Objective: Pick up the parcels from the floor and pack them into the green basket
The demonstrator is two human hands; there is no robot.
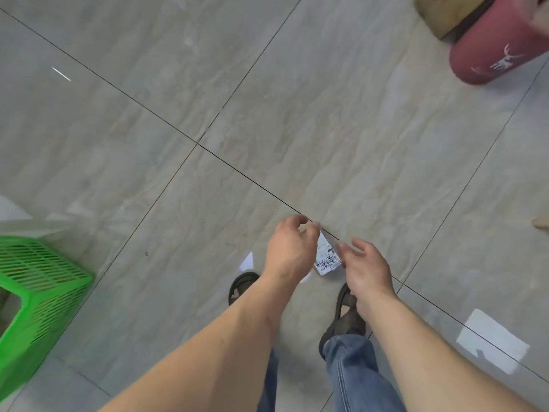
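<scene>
A small white parcel (326, 258) with a printed shipping label hangs above the floor between my hands, mostly hidden by my left hand. My left hand (289, 248) grips its top edge with curled fingers. My right hand (367, 266) hovers just right of the parcel, fingers relaxed and spread, touching or nearly touching its side. The green basket (35, 295), a slatted plastic crate, stands on the floor at the left edge, partly cut off by the frame.
Grey tiled floor (267, 114) spreads ahead. A dark red cylindrical cushion (493, 52) with a white deer print and a tan object (445, 13) lie at the top right. My sandalled feet (346, 316) stand below my hands.
</scene>
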